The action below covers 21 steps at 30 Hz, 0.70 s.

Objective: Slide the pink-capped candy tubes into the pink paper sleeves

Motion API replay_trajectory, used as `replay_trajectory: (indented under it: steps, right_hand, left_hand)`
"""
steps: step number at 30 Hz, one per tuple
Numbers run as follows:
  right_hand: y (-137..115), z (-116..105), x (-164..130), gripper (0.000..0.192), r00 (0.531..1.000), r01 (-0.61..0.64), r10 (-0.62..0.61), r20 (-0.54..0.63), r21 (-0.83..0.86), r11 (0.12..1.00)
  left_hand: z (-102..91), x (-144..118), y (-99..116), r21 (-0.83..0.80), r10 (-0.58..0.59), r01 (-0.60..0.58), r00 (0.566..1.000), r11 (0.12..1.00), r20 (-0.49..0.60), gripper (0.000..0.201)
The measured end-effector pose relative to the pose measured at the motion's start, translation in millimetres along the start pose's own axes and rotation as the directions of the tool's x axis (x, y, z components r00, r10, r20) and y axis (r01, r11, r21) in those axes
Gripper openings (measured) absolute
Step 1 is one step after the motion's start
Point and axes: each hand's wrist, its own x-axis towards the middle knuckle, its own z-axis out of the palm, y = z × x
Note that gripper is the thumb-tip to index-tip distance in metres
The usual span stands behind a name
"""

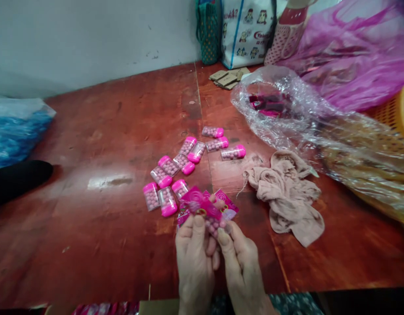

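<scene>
My left hand (193, 249) is closed, thumb on top, around a pink printed wrapper (195, 196). Closed too, with thumb and fingers pinching, my right hand (243, 258) grips a small clear container of pink balls (215, 225). The two hands are side by side, and the container meets the wrapper between them; whether it is inside cannot be made out. More pink printed pieces (226, 202) show just behind the fingers. Beyond the hands, several clear containers with pink caps (168, 201) lie loosely on the red-brown table (100, 227).
A crumpled beige cloth (287, 197) lies to the right. Behind it are a clear plastic bag (287, 105), a pink bag (356, 48) and a yellow basket (394, 109). Brown cardboard pieces (228, 78) sit by a white printed bag (247, 35). A bag of blue items (18, 131) is at left.
</scene>
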Motion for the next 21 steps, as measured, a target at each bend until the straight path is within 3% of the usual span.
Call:
replay_trajectory:
  steps: [2, 4, 7, 10, 13, 21]
  right_hand:
    - [2, 0, 1, 0.026, 0.999, -0.006, 0.004, -0.049, -0.042, 0.999]
    - [0, -1, 5, 0.025, 0.999, -0.035, 0.035, -0.025, -0.002, 0.999]
    - [-5, -4, 16, 0.029, 0.991, -0.096, 0.078, 0.112, 0.167, 0.981]
    - [-9, -7, 23, 0.031, 0.973, -0.129, 0.068, 0.219, 0.276, 0.953]
    - [-9, -8, 24, 0.030, 0.972, -0.128, 0.070, 0.223, 0.260, 0.957]
    - [-5, -3, 24, 0.029, 0.978, -0.117, 0.083, 0.191, 0.171, 0.978]
  left_hand:
    - [0.5, -2, -5, 0.009, -0.033, 0.034, 0.999, 0.999, -0.017, 0.017]
    - [-0.8, -2, -6, -0.002, -0.042, 0.042, 0.998, 0.999, -0.037, 0.018]
    - [-4.5, 3, -3, -0.009, 0.002, -0.003, 0.999, 1.000, -0.037, 0.021]
    - [-7.1, 8, 4, 0.009, 0.015, -0.015, 0.999, 1.000, 0.038, 0.024]
    - [-7.6, 12, 6, 0.018, -0.025, 0.023, 0.997, 1.000, 0.074, 0.021]
    - [-10.6, 9, -2, 0.043, -0.011, 0.011, 1.000, 0.999, -0.009, 0.019]
